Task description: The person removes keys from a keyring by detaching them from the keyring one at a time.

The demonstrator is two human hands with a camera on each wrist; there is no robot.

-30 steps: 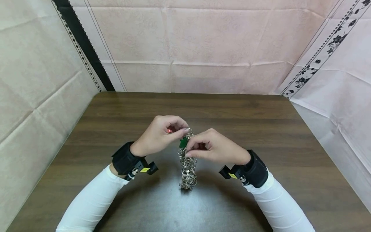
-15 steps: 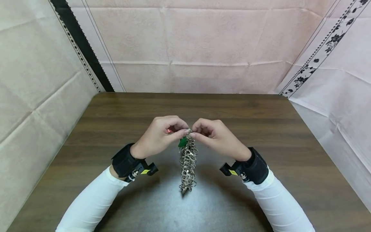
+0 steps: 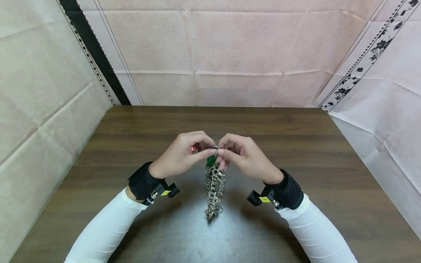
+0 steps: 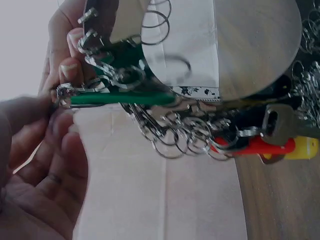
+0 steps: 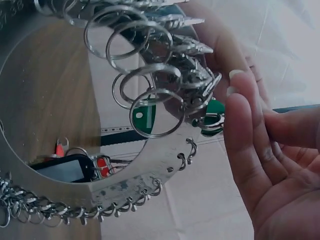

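A flat metal hoop [image 5: 125, 187], its rim lined with small split rings and clasps, stands edge-on between the hands in the head view, reaching down to the table. My left hand [image 3: 184, 151] pinches a small metal clasp at the top. A green tag [image 4: 125, 97] hangs beside those fingertips in the left wrist view. My right hand [image 3: 245, 155] meets it there, thumb and finger seeming to pinch the same spot. The exact contact is hidden. A red tag [image 3: 192, 148] shows behind the left fingers.
Red [image 4: 260, 146] and yellow tags [image 4: 305, 148] hang farther along the hoop. A black key fob [image 5: 62, 169] appears through its opening. Beneath lies a brown wooden table [image 3: 131, 124], with pale cloth [image 3: 236, 47] behind it and at both sides.
My right hand has risen from the side of the hoop to its top, beside the left fingertips. The left hand has stayed almost in place. The hoop has turned slightly.
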